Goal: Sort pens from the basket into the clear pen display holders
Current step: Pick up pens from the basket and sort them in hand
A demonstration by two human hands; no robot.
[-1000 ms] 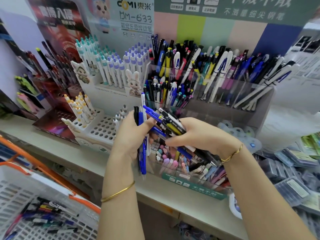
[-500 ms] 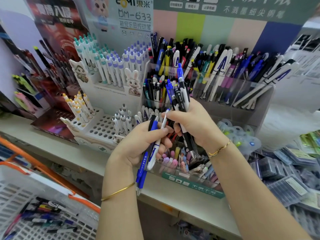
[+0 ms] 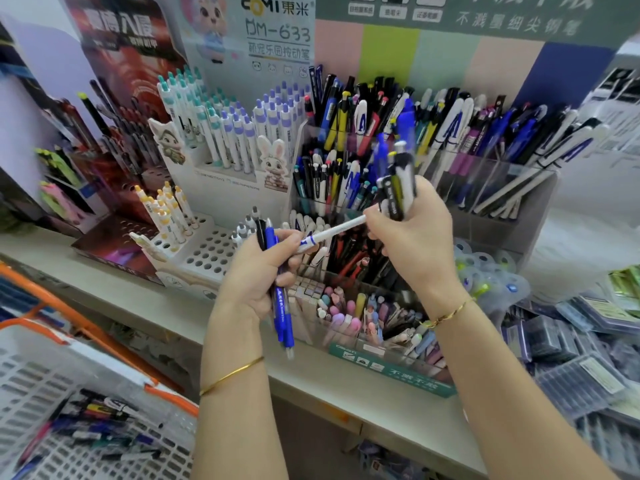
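My left hand (image 3: 258, 275) grips a few blue and black pens (image 3: 281, 306) that point down, and its fingertips also hold one end of a white pen (image 3: 334, 231) lying crosswise. My right hand (image 3: 414, 244) grips an upright bundle of blue, black and white pens (image 3: 398, 178), and its fingers pinch the white pen's other end. Both hands hover in front of the tiered clear pen display holder (image 3: 498, 223), whose compartments are packed with pens. The white basket (image 3: 52, 403) with orange trim sits at the lower left with several loose pens (image 3: 100, 424) in it.
A white perforated pen stand (image 3: 207, 251) with cartoon figures stands left of the clear holder, and a red display (image 3: 114, 168) further left. The shelf edge (image 3: 332, 382) runs below my hands. Boxed refills (image 3: 585, 358) lie at the right.
My right hand has lifted its bundle upright and higher. The white pen now stretches between both hands. My left hand's pens hang lower and more vertical.
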